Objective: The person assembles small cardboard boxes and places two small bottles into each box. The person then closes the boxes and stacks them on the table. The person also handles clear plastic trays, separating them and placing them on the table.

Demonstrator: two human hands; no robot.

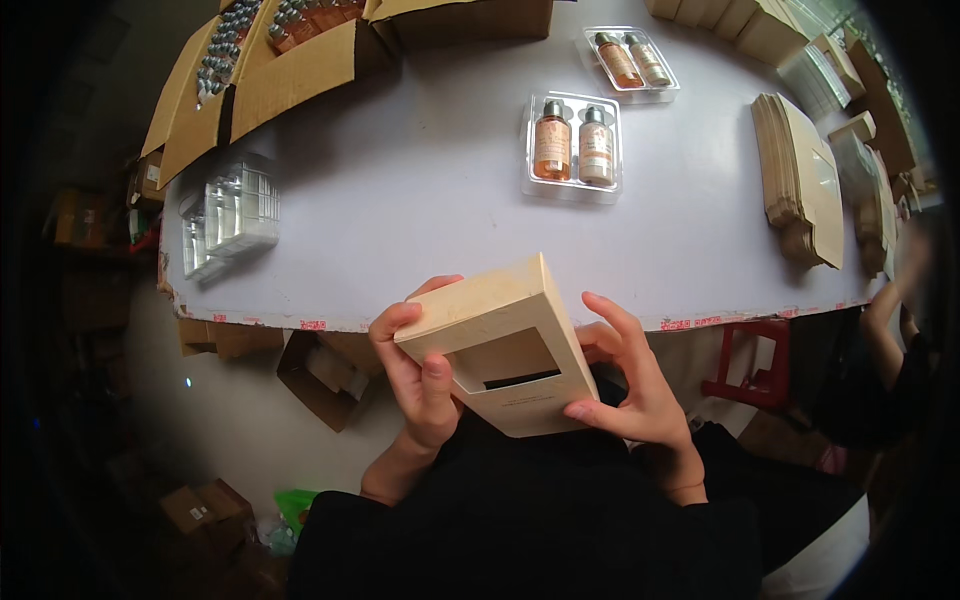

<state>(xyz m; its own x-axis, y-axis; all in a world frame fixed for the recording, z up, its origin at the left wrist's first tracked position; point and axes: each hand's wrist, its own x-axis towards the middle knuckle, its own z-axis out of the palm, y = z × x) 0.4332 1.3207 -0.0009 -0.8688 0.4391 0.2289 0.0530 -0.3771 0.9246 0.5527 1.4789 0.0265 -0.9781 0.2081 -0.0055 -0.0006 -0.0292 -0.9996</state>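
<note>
Between my two hands, over the table's front edge, I hold a cream cardboard box [490, 335] with a rectangular window cut in its face. My left hand [415, 375] grips its left side, thumb on the face and fingers round the back edge. On the right, my right hand [635, 385] closes on the lower corner with the thumb on the face; its index finger points up, off the box. Through the window the inside looks bare. Farther back on the table lies a clear plastic tray [572, 190] with two bottles, one amber [552, 145] and one pale [596, 150].
A second bottle-filled tray [640, 95] lies behind the first. Stacked clear trays [230, 220] stand at the left, below open cartons [290, 85] of bottles. Flattened cardboard boxes [800, 180] lie at the right. A red stool [752, 365] and another person's arm [885, 320] show at the right.
</note>
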